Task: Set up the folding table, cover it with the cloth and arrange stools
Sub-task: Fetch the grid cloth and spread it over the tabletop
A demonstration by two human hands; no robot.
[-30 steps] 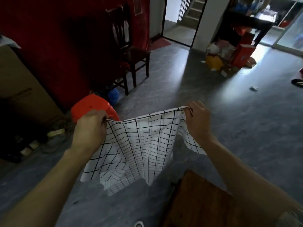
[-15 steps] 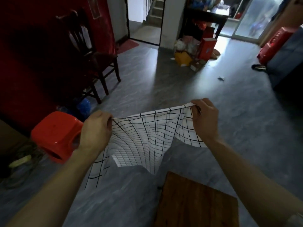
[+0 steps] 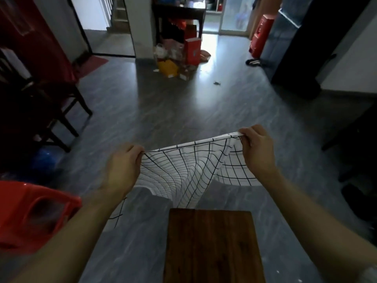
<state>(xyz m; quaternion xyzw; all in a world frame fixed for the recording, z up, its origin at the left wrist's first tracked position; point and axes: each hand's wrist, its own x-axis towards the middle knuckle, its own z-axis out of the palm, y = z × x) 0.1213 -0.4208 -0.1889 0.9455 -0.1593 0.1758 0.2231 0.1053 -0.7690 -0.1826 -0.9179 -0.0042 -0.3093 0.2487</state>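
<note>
A white cloth with a black grid (image 3: 183,170) hangs in the air between my hands. My left hand (image 3: 122,166) pinches its upper left edge and my right hand (image 3: 257,154) pinches its upper right corner. The cloth sags in the middle, its lowest fold hanging just beyond the far edge of the dark wooden table top (image 3: 212,246), which lies below and between my forearms. A red plastic stool (image 3: 34,213) stands on the floor at the lower left, beside my left forearm.
Dark wooden chairs (image 3: 40,111) stand at the left with a blue object (image 3: 46,160) under them. Boxes and bags (image 3: 179,56) are piled by a far pillar. More red stools (image 3: 260,35) are stacked at the far right. Grey floor stretches ahead.
The view has swung to the right, so the red stool and chairs slid to the left and the table top moved to the centre. Both hands kept hold of the cloth.
</note>
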